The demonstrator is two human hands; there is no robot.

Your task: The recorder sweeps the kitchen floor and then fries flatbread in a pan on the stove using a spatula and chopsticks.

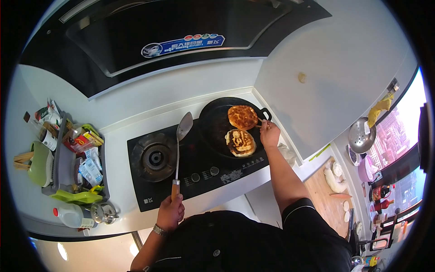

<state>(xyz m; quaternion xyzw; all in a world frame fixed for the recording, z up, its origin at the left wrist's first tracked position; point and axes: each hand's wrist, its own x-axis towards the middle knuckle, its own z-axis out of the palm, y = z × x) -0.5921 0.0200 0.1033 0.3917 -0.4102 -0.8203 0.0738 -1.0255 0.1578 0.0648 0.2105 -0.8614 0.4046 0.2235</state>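
Note:
My left hand [170, 211] grips the wooden handle of a metal cooking spatula [184, 127], whose blade is raised over the black glass gas hob [190, 187] between the two burners. At the right burner, my right hand [269, 132] is closed on a pair of chopsticks [261, 123]. Their tips meet the edge of a browned flatbread [242, 117] in a round black pan [213, 132]. A second flatbread [240, 143], paler with dark scorched patches, lies in the pan nearer to me, right against the first.
The left burner [155, 157] holds no pan. Further left stand a grey storage basket [106, 170] of packets, a plastic jug [69, 216] and a steel pot [102, 213]. Dough [334, 178] lies on a wooden board [319, 185] at right. A range hood [170, 20] overhangs the hob.

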